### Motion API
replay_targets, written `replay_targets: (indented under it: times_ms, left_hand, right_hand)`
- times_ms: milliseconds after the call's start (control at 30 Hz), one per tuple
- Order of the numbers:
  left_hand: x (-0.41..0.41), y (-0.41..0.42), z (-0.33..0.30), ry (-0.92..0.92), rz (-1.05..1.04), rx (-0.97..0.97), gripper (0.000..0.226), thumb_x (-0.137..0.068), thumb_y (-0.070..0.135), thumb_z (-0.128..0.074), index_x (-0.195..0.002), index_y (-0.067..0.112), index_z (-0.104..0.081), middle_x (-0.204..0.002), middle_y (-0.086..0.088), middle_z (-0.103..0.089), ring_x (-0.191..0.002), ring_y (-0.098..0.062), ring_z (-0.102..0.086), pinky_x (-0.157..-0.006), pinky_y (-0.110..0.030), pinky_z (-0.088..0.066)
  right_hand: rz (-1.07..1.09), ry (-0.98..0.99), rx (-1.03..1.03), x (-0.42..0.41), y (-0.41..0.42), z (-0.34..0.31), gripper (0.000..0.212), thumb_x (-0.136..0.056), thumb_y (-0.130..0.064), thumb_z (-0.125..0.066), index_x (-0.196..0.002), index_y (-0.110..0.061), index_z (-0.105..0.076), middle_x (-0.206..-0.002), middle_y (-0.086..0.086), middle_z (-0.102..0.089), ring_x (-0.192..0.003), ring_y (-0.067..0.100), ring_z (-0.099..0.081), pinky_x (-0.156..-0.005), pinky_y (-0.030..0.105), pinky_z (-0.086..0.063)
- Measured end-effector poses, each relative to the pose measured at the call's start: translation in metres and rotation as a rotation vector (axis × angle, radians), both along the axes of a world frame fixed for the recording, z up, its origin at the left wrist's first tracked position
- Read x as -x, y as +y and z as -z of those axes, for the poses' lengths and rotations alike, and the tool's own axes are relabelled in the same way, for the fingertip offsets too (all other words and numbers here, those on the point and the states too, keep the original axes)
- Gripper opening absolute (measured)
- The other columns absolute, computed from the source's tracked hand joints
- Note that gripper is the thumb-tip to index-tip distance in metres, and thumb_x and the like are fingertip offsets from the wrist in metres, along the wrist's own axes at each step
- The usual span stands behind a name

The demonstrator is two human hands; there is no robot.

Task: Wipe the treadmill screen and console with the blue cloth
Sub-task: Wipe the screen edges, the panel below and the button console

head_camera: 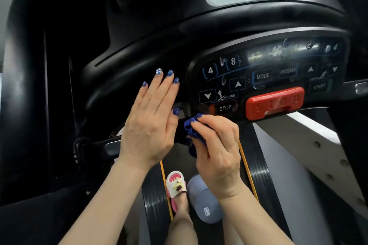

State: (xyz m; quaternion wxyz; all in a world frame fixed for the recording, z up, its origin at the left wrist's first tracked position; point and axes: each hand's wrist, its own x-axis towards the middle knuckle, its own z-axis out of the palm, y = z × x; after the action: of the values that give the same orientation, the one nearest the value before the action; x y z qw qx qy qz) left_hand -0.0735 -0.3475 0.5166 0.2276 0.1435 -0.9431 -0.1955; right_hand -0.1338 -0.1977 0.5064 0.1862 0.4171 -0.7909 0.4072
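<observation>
The black treadmill console [139,59] fills the upper view, with its button panel [264,73] to the right. My right hand [217,151] grips the bunched blue cloth [192,127] just under the panel's lower left corner, below the small STOP key [225,108]. My left hand [151,121] lies flat with straight fingers against the console's lower left face, beside the cloth. Most of the cloth is hidden inside my right palm.
A large red STOP bar [274,102] juts out at the panel's lower edge. Below lie the treadmill belt [155,201], my slippered foot [176,187] and a grey object [205,199]. A handrail end [111,147] sticks out at left.
</observation>
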Motion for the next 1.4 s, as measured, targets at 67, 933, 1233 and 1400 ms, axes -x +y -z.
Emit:
replay_targets:
  times_ms: [67,933,1233,1400]
  left_hand:
    - [0.000,0.001,0.000,0.000,0.009,0.008,0.048,-0.102,0.015,-0.040,-0.148,0.001,-0.041,-0.158,-0.013,-0.035,-0.151,-0.025,-0.025,-0.123,-0.046,-0.021]
    - [0.006,0.006,-0.005,-0.046,0.000,0.000,0.059,-0.104,0.031,-0.033,-0.156,0.005,-0.017,-0.164,-0.010,-0.017,-0.154,-0.020,-0.011,-0.125,-0.043,-0.009]
    - [0.024,0.017,0.001,0.041,0.019,0.057,0.059,-0.106,0.026,-0.034,-0.154,0.000,-0.012,-0.162,-0.014,-0.013,-0.153,-0.027,-0.015,-0.125,-0.043,-0.009]
    - [0.023,0.019,0.000,0.028,0.016,0.066,0.058,-0.107,0.030,-0.027,-0.155,0.001,-0.009,-0.163,-0.014,-0.011,-0.153,-0.028,-0.015,-0.125,-0.044,-0.010]
  right_hand:
    - [0.004,-0.028,0.003,0.002,0.009,0.002,0.014,-0.094,-0.006,-0.063,-0.108,-0.004,-0.066,-0.116,0.006,-0.056,-0.107,0.020,-0.054,-0.095,0.029,-0.048]
    - [0.113,-0.030,0.031,0.006,0.010,0.001,0.017,-0.094,-0.014,-0.066,-0.102,-0.002,-0.074,-0.114,0.007,-0.060,-0.105,0.019,-0.055,-0.080,0.042,-0.053]
    - [0.211,-0.040,0.110,0.022,0.002,-0.012,0.013,-0.093,-0.009,-0.065,-0.089,-0.002,-0.075,-0.094,0.008,-0.068,-0.093,0.016,-0.056,-0.079,0.041,-0.051]
    - [0.220,-0.007,0.048,0.013,0.019,-0.003,0.011,-0.092,-0.010,-0.067,-0.089,-0.006,-0.077,-0.094,0.005,-0.070,-0.090,0.014,-0.058,-0.079,0.038,-0.046]
